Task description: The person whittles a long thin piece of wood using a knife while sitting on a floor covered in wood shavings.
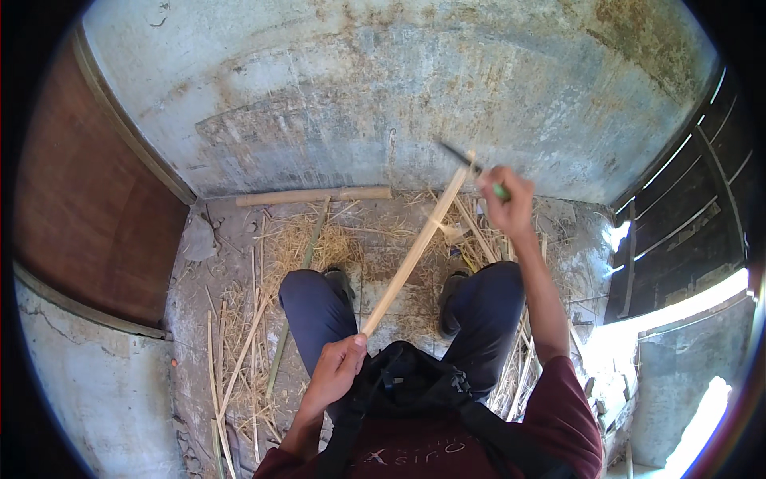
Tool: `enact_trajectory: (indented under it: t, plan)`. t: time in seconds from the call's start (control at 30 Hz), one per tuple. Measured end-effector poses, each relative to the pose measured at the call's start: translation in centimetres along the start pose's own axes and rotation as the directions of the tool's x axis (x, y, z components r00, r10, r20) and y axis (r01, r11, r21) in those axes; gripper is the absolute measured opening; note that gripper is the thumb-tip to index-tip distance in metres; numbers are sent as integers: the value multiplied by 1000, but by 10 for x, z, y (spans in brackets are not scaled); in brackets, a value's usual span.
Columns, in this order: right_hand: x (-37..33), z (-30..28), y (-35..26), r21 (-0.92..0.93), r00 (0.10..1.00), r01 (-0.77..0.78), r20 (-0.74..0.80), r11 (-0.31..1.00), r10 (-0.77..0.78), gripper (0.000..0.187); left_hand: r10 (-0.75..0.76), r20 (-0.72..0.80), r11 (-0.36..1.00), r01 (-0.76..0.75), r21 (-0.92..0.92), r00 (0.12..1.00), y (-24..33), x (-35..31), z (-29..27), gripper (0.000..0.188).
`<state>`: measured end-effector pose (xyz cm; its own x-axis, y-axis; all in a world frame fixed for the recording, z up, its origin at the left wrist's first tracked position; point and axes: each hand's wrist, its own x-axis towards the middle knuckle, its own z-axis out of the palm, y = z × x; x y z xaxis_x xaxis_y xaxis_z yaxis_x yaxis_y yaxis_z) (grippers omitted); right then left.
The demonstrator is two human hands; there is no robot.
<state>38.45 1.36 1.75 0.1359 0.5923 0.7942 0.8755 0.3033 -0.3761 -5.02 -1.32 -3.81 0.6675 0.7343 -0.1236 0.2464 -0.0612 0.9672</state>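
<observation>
My left hand point(337, 369) is closed round the near end of a long, pale strip of split bamboo or wood point(407, 267), just in front of my body. The strip slants up and away to the right, between my knees. In my right hand point(508, 199) is a knife point(459, 153) with a green handle, its dark blade pointing up and to the left. The blade is at the strip's far end; whether it touches the strip is hard to tell. A thin curled shaving point(447, 229) hangs at the strip's side, partway along.
Shavings point(299, 239) are heaped on the floor beyond my left knee. Long thin strips point(255, 311) lie at the left, more at the right. A round pole point(315, 195) rests along the stained wall point(383, 104). A brown panel point(100, 191) stands left, dark slats point(690, 199) right.
</observation>
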Motion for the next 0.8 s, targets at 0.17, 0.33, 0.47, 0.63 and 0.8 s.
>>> enact_trajectory:
  t: [0.17, 0.33, 0.47, 0.63, 0.8]
  plan:
    - [16, 10, 0, -7, 973, -228, 30, 974, 228, 21, -19, -46, 999, 21, 46, 999, -10, -4, -6, 55]
    - [-11, 15, 58, -243, 750, -455, 415, 857, 515, 16, -80, -110, 996, 74, -57, 991, -21, 6, -10, 52]
    - [-12, 19, 70, -380, 356, -353, 791, 855, 499, 20, -91, -207, 995, 79, -65, 974, -19, 12, -15, 49]
    - [1, 39, 59, -19, 770, -508, 439, 861, 463, 34, -108, -213, 992, 91, -87, 971, -20, 29, -18, 48]
    - [23, 66, -2, 480, 606, -783, 441, 397, 662, 45, -165, -135, 980, 147, -130, 977, -11, 46, -18, 46]
